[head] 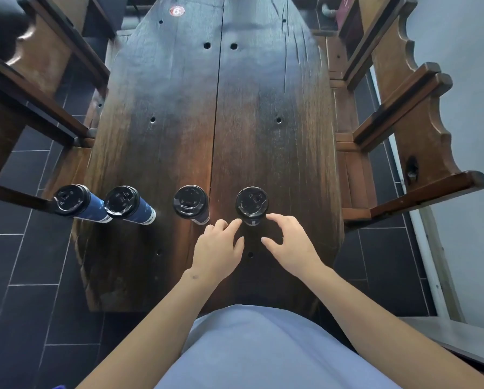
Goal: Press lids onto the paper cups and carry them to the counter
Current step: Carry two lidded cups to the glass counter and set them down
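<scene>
Four lidded paper cups in a row

I'm seeing four cups standing upright across the near table: far-left cup (72, 204) and second cup (127, 206) showing blue sides, third cup (191, 205) and right cup (252, 204), all wearing black lids.

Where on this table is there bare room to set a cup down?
The far table, beyond the four lidded cups, is bare up to the red sticker. Crowded: the cup row, and near the rightmost cup, flanked by the left hand and right hand.
</scene>
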